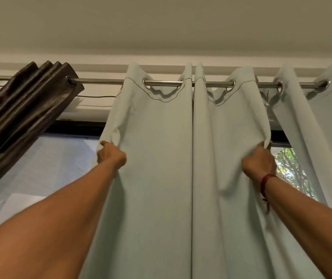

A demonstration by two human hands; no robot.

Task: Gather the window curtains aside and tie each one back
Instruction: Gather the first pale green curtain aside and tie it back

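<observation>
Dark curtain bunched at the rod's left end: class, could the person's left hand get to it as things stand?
Probably yes. The left hand is gripping the pale curtain, but only open window lies between it and the dark curtain; it would need to release first.

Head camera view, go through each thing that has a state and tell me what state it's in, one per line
Pale curtain: hanging on the rod, partly spread, untied.
Dark curtain: bunched at the rod's left end.
Left hand: gripping the pale curtain's left edge.
Right hand: gripping a fold of it.
Rod: bare between the curtains.
</observation>
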